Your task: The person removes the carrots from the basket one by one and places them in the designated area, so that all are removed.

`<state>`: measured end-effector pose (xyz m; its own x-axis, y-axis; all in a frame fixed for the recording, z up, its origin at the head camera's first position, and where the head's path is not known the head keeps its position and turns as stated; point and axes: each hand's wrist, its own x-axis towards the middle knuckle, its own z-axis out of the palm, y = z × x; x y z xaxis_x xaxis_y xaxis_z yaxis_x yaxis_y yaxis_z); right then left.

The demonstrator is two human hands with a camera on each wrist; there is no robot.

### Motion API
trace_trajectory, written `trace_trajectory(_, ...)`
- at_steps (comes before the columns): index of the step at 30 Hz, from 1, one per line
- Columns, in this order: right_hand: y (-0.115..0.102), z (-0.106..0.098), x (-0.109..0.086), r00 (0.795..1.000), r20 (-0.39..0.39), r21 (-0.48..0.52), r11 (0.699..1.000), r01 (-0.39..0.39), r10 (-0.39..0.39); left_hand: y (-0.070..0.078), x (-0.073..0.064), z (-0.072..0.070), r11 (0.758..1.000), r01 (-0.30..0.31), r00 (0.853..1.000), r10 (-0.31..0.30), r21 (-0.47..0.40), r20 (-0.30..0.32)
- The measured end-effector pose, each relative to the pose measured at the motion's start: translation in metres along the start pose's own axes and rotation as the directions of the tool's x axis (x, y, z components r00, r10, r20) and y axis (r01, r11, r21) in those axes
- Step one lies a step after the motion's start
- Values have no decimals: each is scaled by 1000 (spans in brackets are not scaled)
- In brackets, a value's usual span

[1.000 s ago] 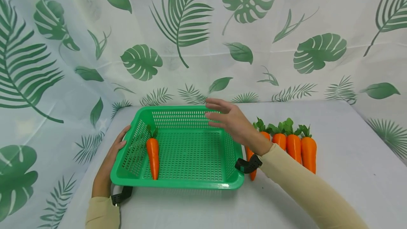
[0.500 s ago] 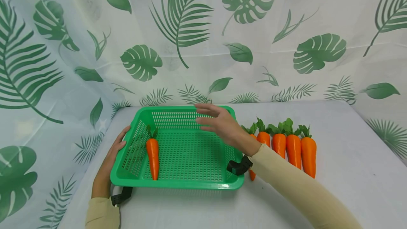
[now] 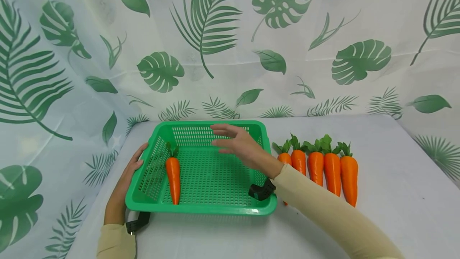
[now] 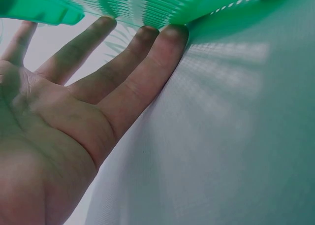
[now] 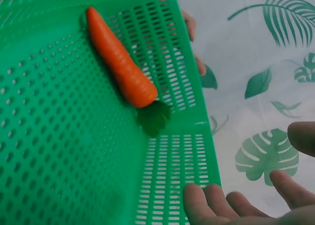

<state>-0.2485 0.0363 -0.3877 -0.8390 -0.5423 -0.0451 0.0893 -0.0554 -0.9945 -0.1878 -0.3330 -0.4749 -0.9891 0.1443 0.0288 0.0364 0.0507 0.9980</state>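
Observation:
One orange carrot (image 3: 173, 180) with a green leafy top lies along the left side inside a green plastic basket (image 3: 201, 211). The left hand (image 3: 128, 173) rests against the basket's outer left wall. Its fairly straight fingers touch the green plastic in the left wrist view, where the palm (image 4: 64, 126) shows. Over the right part of the basket hovers the right hand (image 3: 241, 147), fingers spread and holding nothing. Its fingertips also show in the right wrist view, apart from the carrot (image 5: 120, 65).
Several carrots (image 3: 332, 173) with leafy tops lie in a row on the white tabletop (image 3: 395, 179), right of the basket. The right forearm partly covers some of them. Behind stands a white curtain (image 3: 309, 11) printed with green leaves.
The right hand has moved left and slightly down over the basket, uncovering more of the carrots on the table. The left hand, basket and carrot inside stay where they were.

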Motion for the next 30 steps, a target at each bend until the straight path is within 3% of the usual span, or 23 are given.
trace_trajectory(11, 1, 7, 6, 1000, 13, -48, 999, -25, 26, -2, 3, -2, 998, -57, 998, 57, -17, -3)
trace_trajectory(23, 2, 21, 17, 998, 21, -117, 992, -48, 51, 1, -1, 1, 1000, -11, 1000, 11, 4, 4)
trace_trajectory(30, 6, 30, 26, 996, 32, -114, 990, -77, 81, 1, -1, 0, 1000, -15, 1000, 15, 12, -4)
